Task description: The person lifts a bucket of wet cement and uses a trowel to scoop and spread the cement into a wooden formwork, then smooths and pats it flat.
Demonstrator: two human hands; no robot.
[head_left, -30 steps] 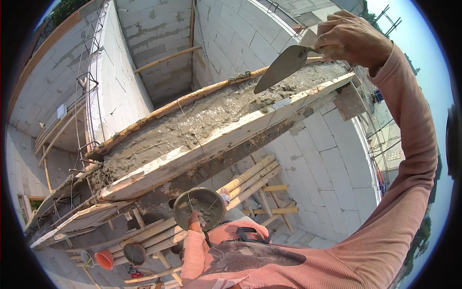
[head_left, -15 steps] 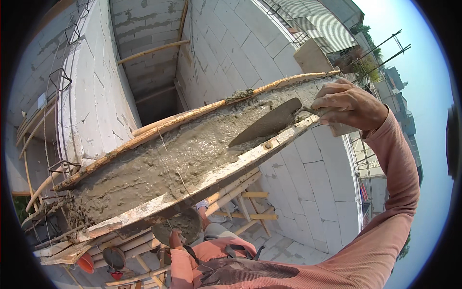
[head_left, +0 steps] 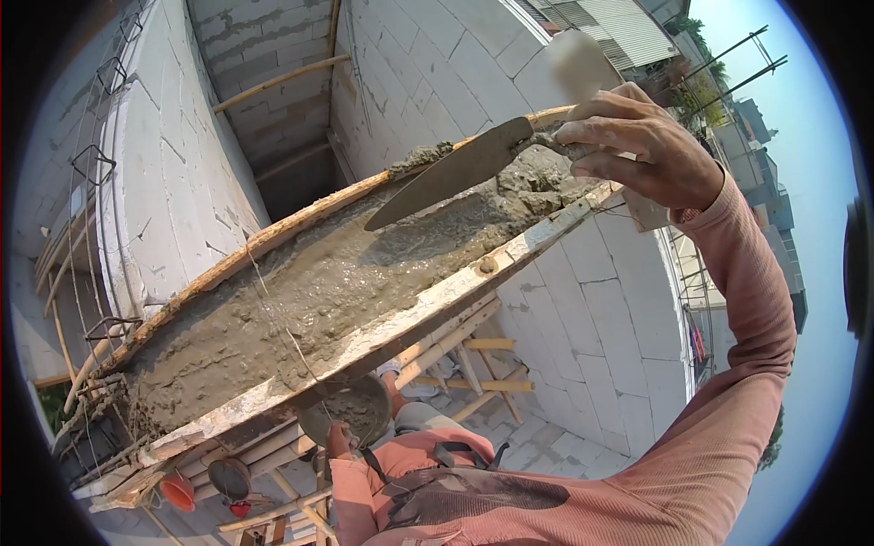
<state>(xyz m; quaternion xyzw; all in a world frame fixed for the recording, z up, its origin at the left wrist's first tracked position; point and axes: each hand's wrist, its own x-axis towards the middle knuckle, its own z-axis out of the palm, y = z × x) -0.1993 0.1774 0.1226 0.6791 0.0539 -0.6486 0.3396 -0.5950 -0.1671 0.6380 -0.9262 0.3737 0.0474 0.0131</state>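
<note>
My right hand [head_left: 642, 150] is closed round the handle of a pointed trowel [head_left: 455, 175]. Its blade hangs slightly above wet grey concrete [head_left: 273, 300] lying in a long wooden form, casting a shadow on it. A thin wire [head_left: 282, 318] crosses the concrete. Below the form's near board [head_left: 382, 348], my left hand [head_left: 340, 443] grips the rim of a round dark bucket [head_left: 369, 405] with wet mix in it. The board hides part of the bucket.
A rough pole [head_left: 291, 218] edges the form's far side, a lump of mix [head_left: 421, 156] on it. Pale block walls [head_left: 601, 337] stand around. An orange bucket [head_left: 177, 491], a dark bucket [head_left: 229, 477] and bamboo poles [head_left: 451, 337] lie lower down. Bent steel bars [head_left: 96, 164] rise at left.
The trowel has lifted off the near side of the concrete and moved left toward the far pole. Rougher, heaped concrete shows near my right hand. My left hand still has the bucket.
</note>
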